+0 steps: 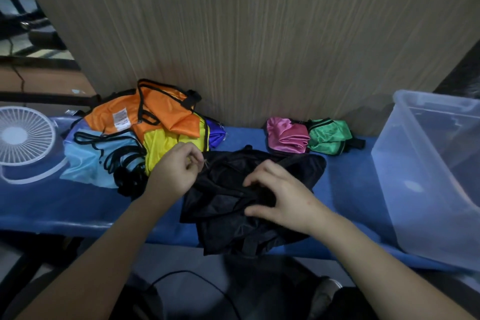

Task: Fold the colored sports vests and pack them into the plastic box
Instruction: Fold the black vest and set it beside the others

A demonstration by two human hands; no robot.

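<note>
At lower centre, the right hand (279, 195) grips a crumpled black mesh sports vest (241, 205) on the blue table (78, 205); the left hand (176, 171) pinches its edge. Behind, unfolded coloured vests (145, 132) lie upper left, and the clear plastic box (426, 171) stands right.

I see a black vest (249, 189) on the blue table cover (345, 189). Far left lie orange (166, 114), yellow (166, 145) and light-blue vests (85, 161), black-trimmed. Far right sit pink (287, 138) and green (328, 138) bundles beside a clear box (405, 163); a white fan (23, 135) stands left.
</note>
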